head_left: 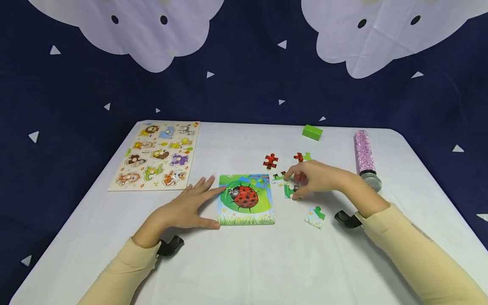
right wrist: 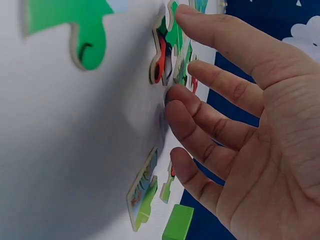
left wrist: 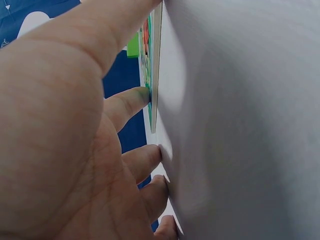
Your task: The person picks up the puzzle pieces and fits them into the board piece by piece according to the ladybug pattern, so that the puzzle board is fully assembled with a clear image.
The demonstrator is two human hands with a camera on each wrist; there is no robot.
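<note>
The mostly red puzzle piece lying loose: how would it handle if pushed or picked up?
The red puzzle piece lies flat, so it should slide rather than roll. It looks small and thin, so probably light. Its knobbed outline might catch as it slides.

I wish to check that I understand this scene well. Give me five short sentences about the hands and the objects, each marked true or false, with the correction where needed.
1. The left hand touches the ladybug board. True.
2. The glittery microphone lies left of the ladybug board. False: the glittery microphone lies to its right.
3. The green block lies beyond the loose pieces, as the head camera sees it. True.
4. The right hand rests on the animal board. False: the right hand is at the loose pieces.
5. The flowered piece, lowest in the head view, touches no hand. True.
</note>
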